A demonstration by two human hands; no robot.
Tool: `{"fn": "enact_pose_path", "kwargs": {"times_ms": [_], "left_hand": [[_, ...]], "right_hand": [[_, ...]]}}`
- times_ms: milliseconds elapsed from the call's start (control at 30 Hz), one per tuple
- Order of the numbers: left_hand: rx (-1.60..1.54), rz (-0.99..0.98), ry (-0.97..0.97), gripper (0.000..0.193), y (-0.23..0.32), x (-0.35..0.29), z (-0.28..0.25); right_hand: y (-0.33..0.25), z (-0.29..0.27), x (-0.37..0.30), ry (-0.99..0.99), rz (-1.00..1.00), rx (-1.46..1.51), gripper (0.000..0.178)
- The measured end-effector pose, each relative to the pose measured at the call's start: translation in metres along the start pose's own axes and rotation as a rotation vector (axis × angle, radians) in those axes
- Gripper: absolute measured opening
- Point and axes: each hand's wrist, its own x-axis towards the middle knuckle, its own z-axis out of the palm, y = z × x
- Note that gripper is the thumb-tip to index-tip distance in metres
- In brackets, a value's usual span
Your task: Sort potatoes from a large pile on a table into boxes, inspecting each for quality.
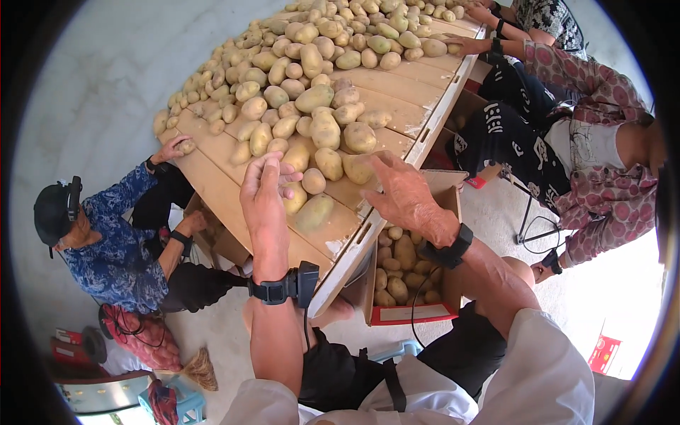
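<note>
A large pile of yellow-brown potatoes (pixel 325 131) covers much of a wooden table (pixel 397 88). My left hand (pixel 265 188) is over the near edge of the pile, fingers apart, beside a potato (pixel 292 198); I see nothing held in it. Across from it, my right hand (pixel 407 191) spreads its thumb and fingers close to another potato (pixel 358 168); whether they touch is unclear. Between the hands lie a small round potato (pixel 314 181) and a greenish one (pixel 314 212). Both wrists wear black bands.
Below the table's near edge, by my right forearm, stands a cardboard box (pixel 453 265) part filled with potatoes. A person in blue (pixel 117 234) sits at the left, a hand on a potato. Others sit along the right side. A broom head (pixel 200 368) lies on the floor.
</note>
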Motion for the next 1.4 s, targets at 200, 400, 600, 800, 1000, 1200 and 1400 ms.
{"fn": "enact_pose_path", "kwargs": {"times_ms": [200, 400, 600, 800, 1000, 1200, 1400], "left_hand": [[-0.037, 0.006, -0.039, 0.030, -0.002, -0.002, 0.007], [0.026, -0.050, -0.072, 0.031, -0.001, -0.009, 0.009], [0.042, -0.006, -0.100, 0.027, -0.001, -0.008, 0.009], [0.085, 0.058, -0.237, 0.028, -0.011, -0.009, 0.012], [0.089, 0.032, -0.448, 0.045, -0.003, -0.023, 0.027], [-0.045, 0.036, -0.504, 0.048, 0.003, -0.031, 0.032], [-0.061, 0.041, -0.487, 0.041, 0.002, -0.033, 0.031]], "right_hand": [[0.004, 0.016, 0.015, 0.058, -0.071, -0.139, 0.056], [0.000, 0.025, 0.025, 0.083, -0.056, -0.140, 0.053], [0.000, 0.007, 0.022, 0.123, 0.011, 0.091, 0.052], [-0.024, -0.020, 0.012, 0.225, -0.041, 0.356, 0.061], [-0.034, -0.018, 0.001, 0.276, -0.185, 0.372, 0.066], [-0.043, -0.017, -0.007, 0.285, -0.293, 0.295, 0.066], [-0.044, -0.016, -0.009, 0.312, -0.274, 0.227, 0.067]]}}
